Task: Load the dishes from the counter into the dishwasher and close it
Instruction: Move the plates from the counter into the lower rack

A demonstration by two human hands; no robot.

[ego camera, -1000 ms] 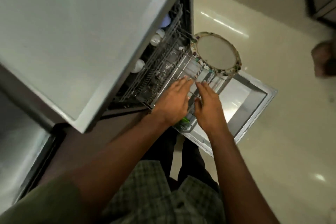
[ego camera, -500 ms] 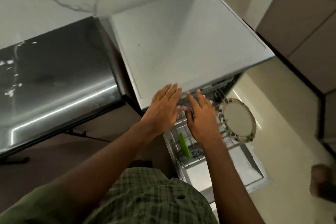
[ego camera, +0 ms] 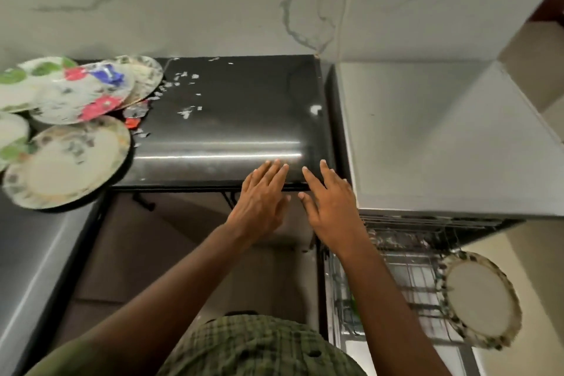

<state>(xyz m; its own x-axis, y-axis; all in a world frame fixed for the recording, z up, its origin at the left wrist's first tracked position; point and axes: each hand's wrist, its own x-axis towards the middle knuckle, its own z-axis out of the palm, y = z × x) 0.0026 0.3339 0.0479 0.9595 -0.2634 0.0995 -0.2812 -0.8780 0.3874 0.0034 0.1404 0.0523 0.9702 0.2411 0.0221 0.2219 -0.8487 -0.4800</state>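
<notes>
We see the dishes (ego camera: pixel 67 119) as a loose heap of round plates at the far left of the dark counter (ego camera: pixel 232 119). Most are cream with mottled grey-green rims; one on top carries red and blue flower prints (ego camera: pixel 88 91), and others at the left edge show green patches. The nearest of them, a pale plate with a speckled rim (ego camera: pixel 65 162), overhangs the counter's near edge. Small white flecks and a bit of red scrap lie scattered on the counter just right of the heap.

One more plate (ego camera: pixel 480 299) of the same cream, speckled-rim kind stands on edge in the wire rack (ego camera: pixel 406 278) of the open dishwasher (ego camera: pixel 427 137) at the near right, below its flat grey top.

Both of our hands are well apart from the heap, over toward the counter's right end. Our left hand (ego camera: pixel 262 201) is palm down with the fingers straight and close together, the tips reaching over the counter's near edge; it holds nothing. Our right hand (ego camera: pixel 329 204) lies just beside it, fingers straight and slightly spread, also holding nothing, its fingertips at the gap between counter and dishwasher. The racked plate sits near and to the right of our right forearm, not touching it.

A white marbled wall (ego camera: pixel 213 3) runs behind the counter, and our green checked shirt (ego camera: pixel 253 348) fills the near edge.
</notes>
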